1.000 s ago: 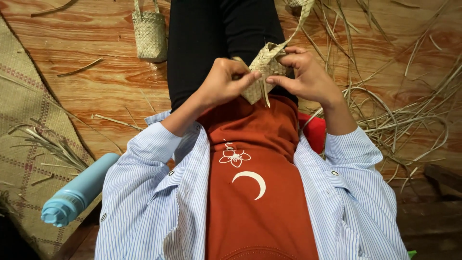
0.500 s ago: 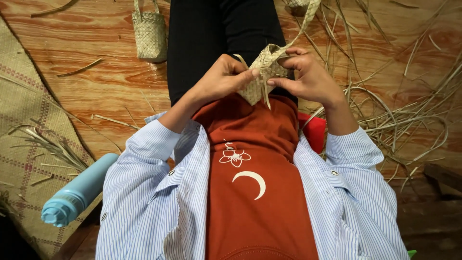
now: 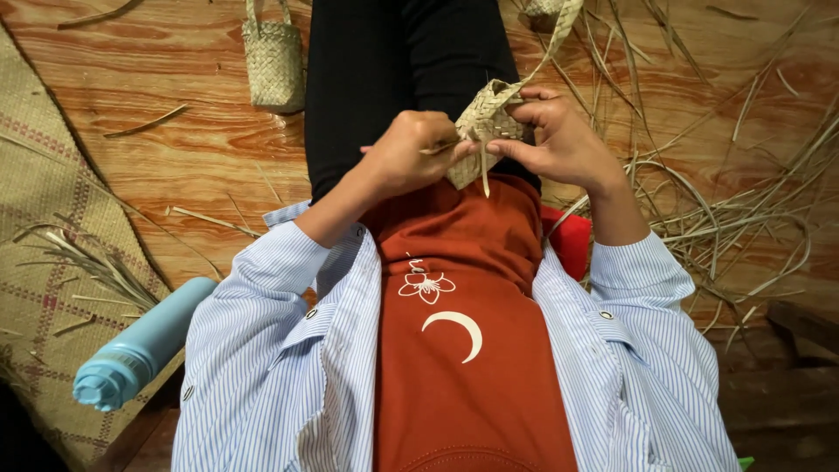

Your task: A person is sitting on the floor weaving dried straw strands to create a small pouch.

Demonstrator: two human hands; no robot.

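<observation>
Straw-coloured woven piece (image 3: 486,131) sits over the lap, pinched by the left hand (image 3: 418,153) and gripped by the right hand (image 3: 559,140); a loose strip could slip and the weave unravel.

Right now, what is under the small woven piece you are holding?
Under the small woven piece, held by the left hand and right hand, lie the black trousers and the orange shirt. One loose strip hangs down. The hands and the piece cover its underside.
</observation>
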